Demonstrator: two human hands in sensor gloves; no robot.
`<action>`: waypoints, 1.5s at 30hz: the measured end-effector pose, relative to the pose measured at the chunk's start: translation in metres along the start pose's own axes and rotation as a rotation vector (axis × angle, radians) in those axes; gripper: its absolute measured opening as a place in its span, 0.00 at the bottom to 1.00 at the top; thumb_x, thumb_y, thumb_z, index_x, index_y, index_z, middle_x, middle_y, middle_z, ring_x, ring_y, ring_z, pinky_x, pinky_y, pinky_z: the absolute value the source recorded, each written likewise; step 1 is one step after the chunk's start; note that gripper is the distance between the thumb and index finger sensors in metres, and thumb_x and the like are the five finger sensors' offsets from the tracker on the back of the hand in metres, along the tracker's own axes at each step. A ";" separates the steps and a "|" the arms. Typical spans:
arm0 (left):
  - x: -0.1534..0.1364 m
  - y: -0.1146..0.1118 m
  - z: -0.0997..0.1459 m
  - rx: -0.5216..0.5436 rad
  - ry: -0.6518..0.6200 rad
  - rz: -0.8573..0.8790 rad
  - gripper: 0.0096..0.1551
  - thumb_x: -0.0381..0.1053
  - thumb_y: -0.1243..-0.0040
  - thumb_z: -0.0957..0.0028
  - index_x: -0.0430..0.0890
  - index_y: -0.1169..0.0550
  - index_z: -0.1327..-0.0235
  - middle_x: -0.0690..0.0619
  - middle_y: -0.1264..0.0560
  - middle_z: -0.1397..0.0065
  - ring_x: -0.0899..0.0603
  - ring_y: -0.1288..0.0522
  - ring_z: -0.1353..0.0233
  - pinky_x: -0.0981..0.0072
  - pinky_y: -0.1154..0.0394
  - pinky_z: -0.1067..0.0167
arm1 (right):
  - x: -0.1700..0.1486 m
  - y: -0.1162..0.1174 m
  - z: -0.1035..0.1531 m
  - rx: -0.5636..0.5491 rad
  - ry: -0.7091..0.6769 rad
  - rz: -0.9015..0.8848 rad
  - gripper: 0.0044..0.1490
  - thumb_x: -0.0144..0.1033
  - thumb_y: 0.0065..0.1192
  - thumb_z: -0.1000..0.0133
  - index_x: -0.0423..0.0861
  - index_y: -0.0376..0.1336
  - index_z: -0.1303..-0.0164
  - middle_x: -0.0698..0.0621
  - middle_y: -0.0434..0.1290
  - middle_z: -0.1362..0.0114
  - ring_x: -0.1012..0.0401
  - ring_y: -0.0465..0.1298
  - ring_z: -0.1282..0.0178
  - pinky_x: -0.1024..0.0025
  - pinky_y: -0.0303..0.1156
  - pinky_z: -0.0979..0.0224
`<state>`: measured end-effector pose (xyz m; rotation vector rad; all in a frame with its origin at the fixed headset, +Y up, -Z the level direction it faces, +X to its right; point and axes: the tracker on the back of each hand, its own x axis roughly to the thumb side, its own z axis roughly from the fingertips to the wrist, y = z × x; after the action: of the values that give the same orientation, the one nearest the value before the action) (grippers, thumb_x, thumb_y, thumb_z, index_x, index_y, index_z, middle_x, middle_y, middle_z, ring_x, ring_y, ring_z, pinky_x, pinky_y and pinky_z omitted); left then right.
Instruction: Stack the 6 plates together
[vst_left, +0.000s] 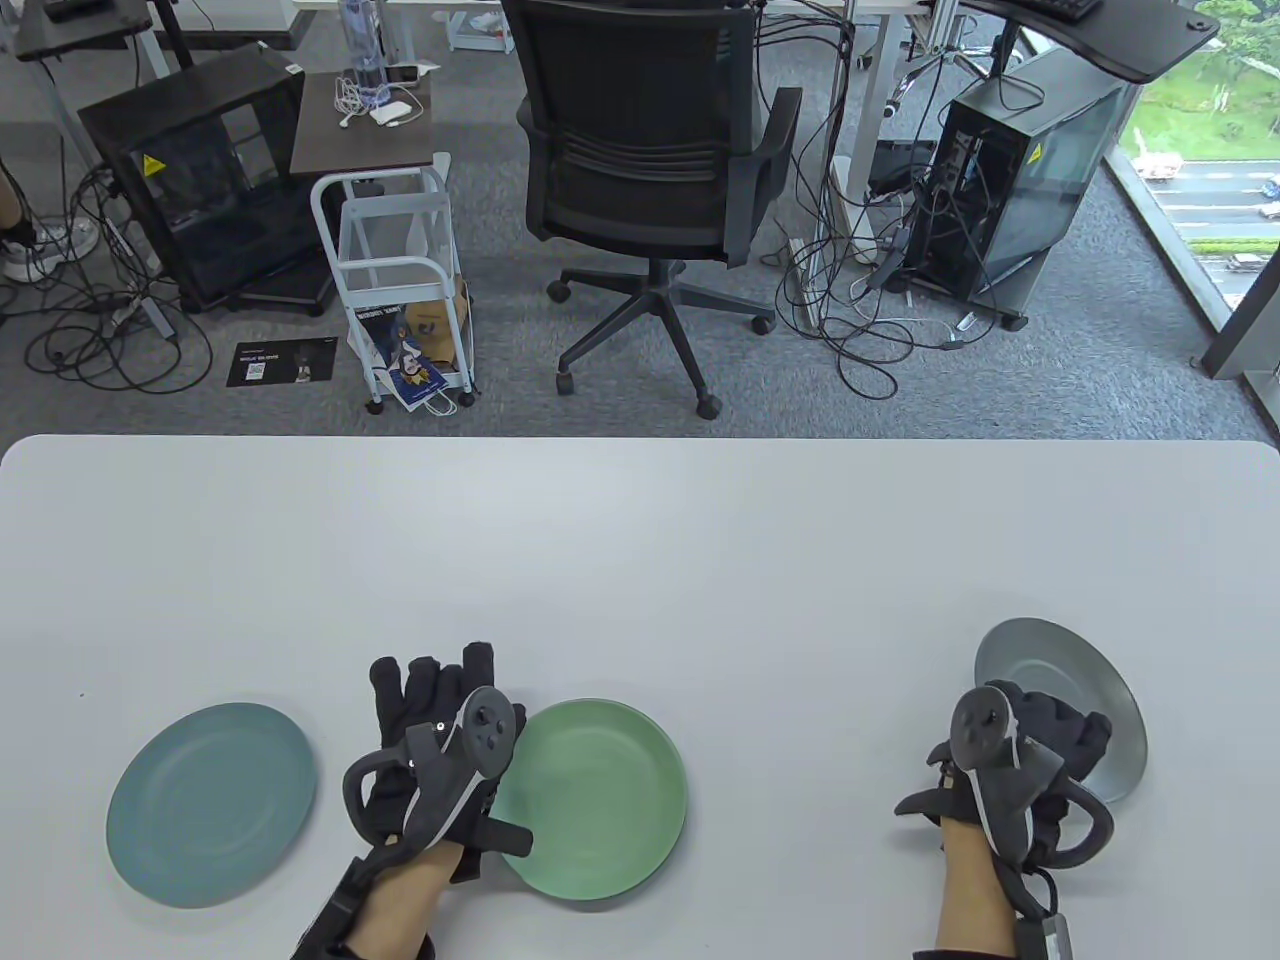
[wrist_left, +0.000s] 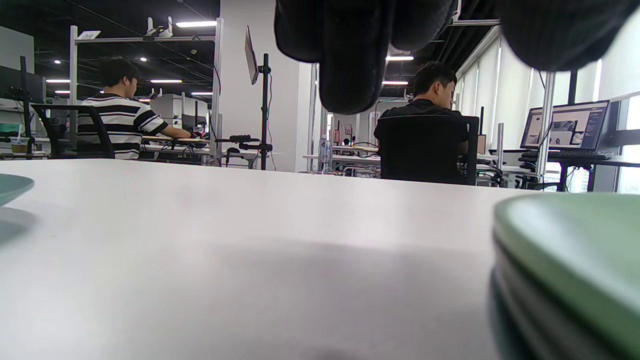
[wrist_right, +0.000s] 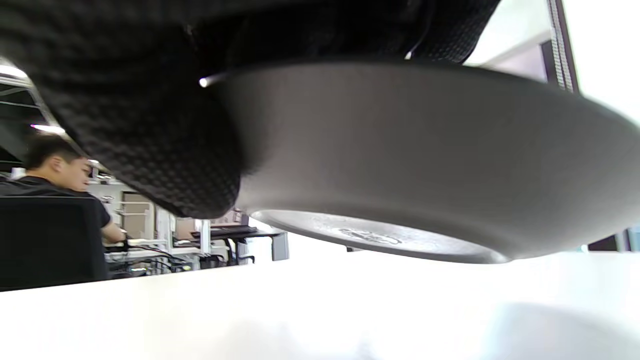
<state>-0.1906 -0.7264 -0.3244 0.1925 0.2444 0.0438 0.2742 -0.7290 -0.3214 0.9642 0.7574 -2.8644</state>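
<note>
Plates on the tabletop (vst_left: 640, 540): my right hand (vst_left: 1010, 770) grips the grey plate (vst_left: 1060, 670), lifted and tilted, at right. My left hand (vst_left: 440, 750), fingers (wrist_left: 350, 55) released, rests beside the green stack (vst_left: 600, 790); a teal plate (vst_left: 212, 803) lies far left.

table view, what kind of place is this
Most likely an open-plan office or lab. Behind the white table stand an office chair and PC towers with tangled cables, and the left wrist view shows people working at desks with monitors.
</note>
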 end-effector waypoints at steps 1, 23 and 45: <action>-0.001 0.000 0.000 -0.004 0.002 0.004 0.46 0.72 0.42 0.64 0.64 0.36 0.28 0.62 0.23 0.28 0.52 0.36 0.17 0.51 0.61 0.14 | 0.003 -0.001 0.001 -0.007 -0.016 -0.011 0.23 0.49 0.86 0.56 0.55 0.74 0.55 0.60 0.78 0.56 0.62 0.76 0.36 0.46 0.56 0.18; -0.009 -0.003 -0.005 -0.046 0.039 0.064 0.45 0.72 0.42 0.64 0.64 0.35 0.29 0.62 0.23 0.29 0.52 0.36 0.17 0.51 0.61 0.14 | 0.084 -0.024 0.050 -0.153 -0.465 -0.156 0.23 0.51 0.85 0.55 0.56 0.74 0.54 0.61 0.79 0.56 0.62 0.76 0.35 0.47 0.57 0.18; -0.019 0.000 -0.010 -0.055 0.070 0.159 0.46 0.72 0.42 0.64 0.61 0.36 0.29 0.63 0.19 0.37 0.53 0.36 0.17 0.52 0.61 0.14 | 0.127 -0.040 0.091 -0.171 -0.732 -0.235 0.23 0.51 0.83 0.55 0.57 0.73 0.53 0.61 0.78 0.54 0.62 0.75 0.33 0.47 0.57 0.17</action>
<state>-0.2118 -0.7255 -0.3292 0.1551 0.2971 0.2149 0.1140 -0.7189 -0.3140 -0.2203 1.0300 -2.9191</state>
